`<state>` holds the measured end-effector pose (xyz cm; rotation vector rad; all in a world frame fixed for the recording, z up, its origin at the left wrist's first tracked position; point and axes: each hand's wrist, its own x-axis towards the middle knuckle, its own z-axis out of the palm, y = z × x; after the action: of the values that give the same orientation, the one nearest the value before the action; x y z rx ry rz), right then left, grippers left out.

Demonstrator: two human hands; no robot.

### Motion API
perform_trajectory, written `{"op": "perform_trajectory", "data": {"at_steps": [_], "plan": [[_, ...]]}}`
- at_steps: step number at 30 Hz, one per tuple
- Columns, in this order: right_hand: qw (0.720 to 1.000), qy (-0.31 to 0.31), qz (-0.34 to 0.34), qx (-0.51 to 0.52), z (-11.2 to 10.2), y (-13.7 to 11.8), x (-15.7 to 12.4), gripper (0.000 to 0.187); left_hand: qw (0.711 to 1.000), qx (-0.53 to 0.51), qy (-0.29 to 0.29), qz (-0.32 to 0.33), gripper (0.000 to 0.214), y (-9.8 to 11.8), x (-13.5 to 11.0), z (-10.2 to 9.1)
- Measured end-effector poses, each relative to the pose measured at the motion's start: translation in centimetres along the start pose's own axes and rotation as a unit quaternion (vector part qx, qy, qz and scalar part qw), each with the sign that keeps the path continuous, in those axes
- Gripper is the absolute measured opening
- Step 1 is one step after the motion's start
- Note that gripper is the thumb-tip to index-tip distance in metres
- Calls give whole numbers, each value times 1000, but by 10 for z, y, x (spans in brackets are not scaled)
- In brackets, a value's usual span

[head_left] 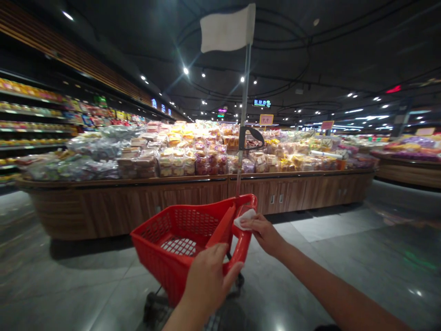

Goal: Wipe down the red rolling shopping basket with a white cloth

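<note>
A small red plastic shopping cart (186, 209) stands in front of me, turned so that its handle (243, 243) is on the right. My left hand (210, 273) grips the near corner of the cart, its thumb lying along the handle's near end; its fingertips are hidden. In my right hand (265, 232) is a folded white wipe (245, 219), pressed against the far part of the handle. From that end rises a pole (245, 82) bearing a white flag (227, 30) and a dark grip-like bracket (251, 139).
Behind the cart runs a wood-panelled display counter (127, 202) heaped with bagged goods (175, 156). Stocked shelves (31, 119) line the left wall. Another display (409, 161) stands at the right. Grey tiled floor (330, 248) surrounds the cart.
</note>
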<state>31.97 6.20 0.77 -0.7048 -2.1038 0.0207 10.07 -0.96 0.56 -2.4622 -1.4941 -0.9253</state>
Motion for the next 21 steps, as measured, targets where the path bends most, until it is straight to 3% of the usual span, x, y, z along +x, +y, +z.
{"op": "perform_trajectory", "data": {"at_steps": [3, 5, 9, 11, 17, 21], "plan": [[998, -31, -45, 41, 2, -6, 0, 32, 998, 23, -61, -25, 43, 32, 5, 0], [995, -45, -65, 52, 1, 0, 2, 31, 993, 55, -89, -62, 44, 39, 7, 0], [999, 44, 14, -18, 3, 20, 9, 31, 987, 80, -108, -90, 39, 33, 8, -5], [994, 81, 49, -44, 8, 18, 8, 31, 987, 80, -104, -94, 37, 28, 6, -8], [999, 19, -41, 25, 19, -9, -6, 34, 988, 76, -94, -95, 34, 17, -1, -9], [986, 151, 70, 3, 24, 9, -11, 36, 986, 70, -109, -102, 35, 17, 1, -15]]}}
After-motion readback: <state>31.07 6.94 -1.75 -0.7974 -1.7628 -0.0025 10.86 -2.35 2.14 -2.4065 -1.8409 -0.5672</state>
